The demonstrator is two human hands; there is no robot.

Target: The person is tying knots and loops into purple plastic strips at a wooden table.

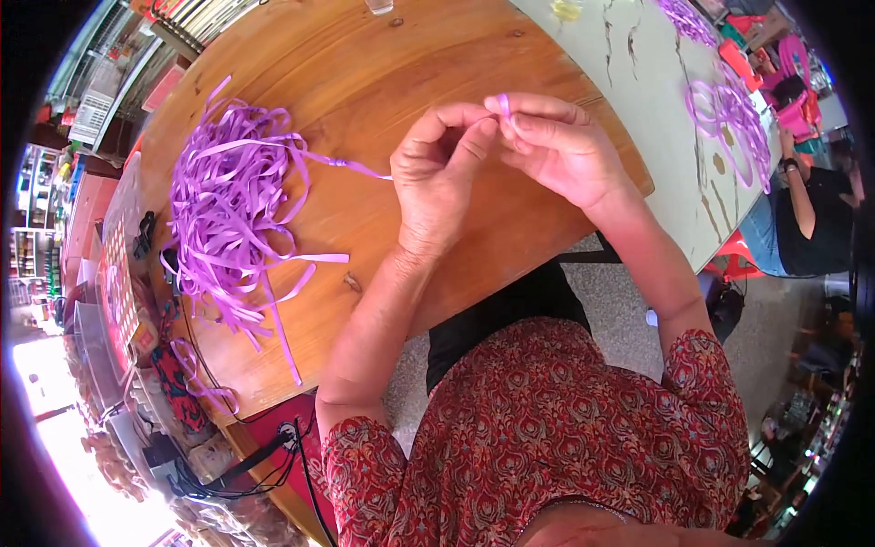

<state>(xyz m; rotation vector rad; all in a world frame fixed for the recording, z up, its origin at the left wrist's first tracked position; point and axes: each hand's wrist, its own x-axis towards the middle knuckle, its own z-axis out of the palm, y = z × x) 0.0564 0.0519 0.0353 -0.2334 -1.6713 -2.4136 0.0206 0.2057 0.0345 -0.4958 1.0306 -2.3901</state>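
Hands (570,153) pinch ribbon (504,105); cup (379,5) beyond.

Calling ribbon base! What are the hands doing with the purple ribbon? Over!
Left hand and right hand close together, pinching purple ribbon. Strand trails leftward to tangled pile on wooden table. Nothing seen blocking hands.

The left forearm (369,324) slants up and rightward from below centre; the right forearm (652,255) angles up and leftward. At upper centre the left hand (436,182) and right hand (574,155) come together, thumbs against curled fingers, both pinching, fingertips close.
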